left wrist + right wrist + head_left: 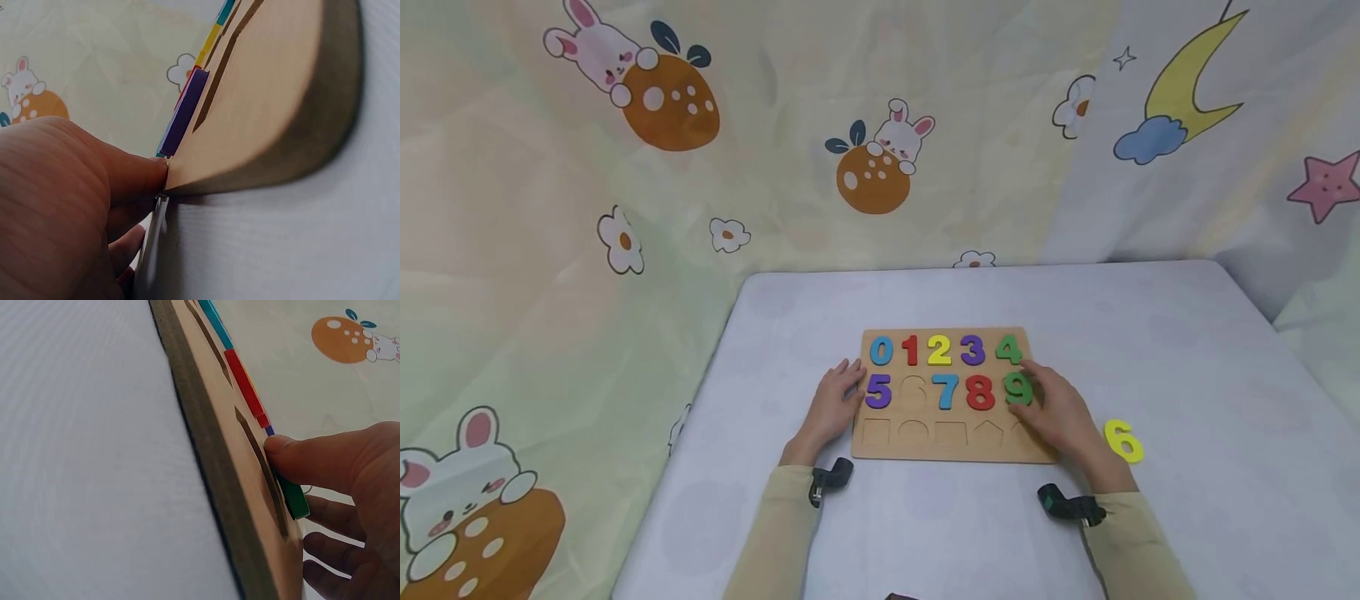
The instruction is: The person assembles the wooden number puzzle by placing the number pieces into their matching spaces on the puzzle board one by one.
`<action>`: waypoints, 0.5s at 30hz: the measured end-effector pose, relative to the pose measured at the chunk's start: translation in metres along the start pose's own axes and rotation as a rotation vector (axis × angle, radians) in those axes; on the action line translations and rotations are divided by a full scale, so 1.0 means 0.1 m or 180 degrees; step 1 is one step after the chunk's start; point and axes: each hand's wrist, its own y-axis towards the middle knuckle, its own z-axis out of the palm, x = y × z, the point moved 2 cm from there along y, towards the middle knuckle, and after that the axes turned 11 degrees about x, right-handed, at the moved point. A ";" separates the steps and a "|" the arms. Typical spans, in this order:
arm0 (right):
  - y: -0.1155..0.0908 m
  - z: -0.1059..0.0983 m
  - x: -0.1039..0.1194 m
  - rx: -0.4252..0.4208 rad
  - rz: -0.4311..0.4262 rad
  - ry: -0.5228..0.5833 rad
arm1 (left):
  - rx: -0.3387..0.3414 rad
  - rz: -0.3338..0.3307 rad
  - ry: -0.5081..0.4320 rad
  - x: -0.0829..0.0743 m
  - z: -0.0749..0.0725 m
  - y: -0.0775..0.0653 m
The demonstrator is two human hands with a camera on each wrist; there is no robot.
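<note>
A wooden number board (887, 450) lies on the white table, with coloured digits in its two upper rows and outlined recesses in the lowest row. The left hand (833, 404) touches the board's left edge beside the purple 5 (878, 391), its fingers fairly straight. In the left wrist view, its thumb (140, 172) meets the edge by that digit. Over the right side, the right hand (1063, 414) has thumb and index finger around the green 9 (1017, 388). The right wrist view shows the thumb against the green 9 (292, 497); the index finger is hidden there.
A yellow 6 (1123, 441) lies on the table (1225, 375), right of the right forearm. The recess (913, 390) between the 5 and the blue 7 (945, 391) holds no digit. A printed cloth (1000, 167) hangs behind the table. A small dark object shows at the bottom edge.
</note>
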 end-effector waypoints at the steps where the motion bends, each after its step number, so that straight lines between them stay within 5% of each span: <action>1: 0.00 0.00 0.00 0.0006 0.0002 -0.0007 | -0.0003 -0.0002 0.0003 0.00 0.00 0.00; 15: -0.03 -0.01 0.03 0.0065 -0.0022 -0.0008 | 0.0024 -0.0059 -0.0057 0.01 0.00 0.00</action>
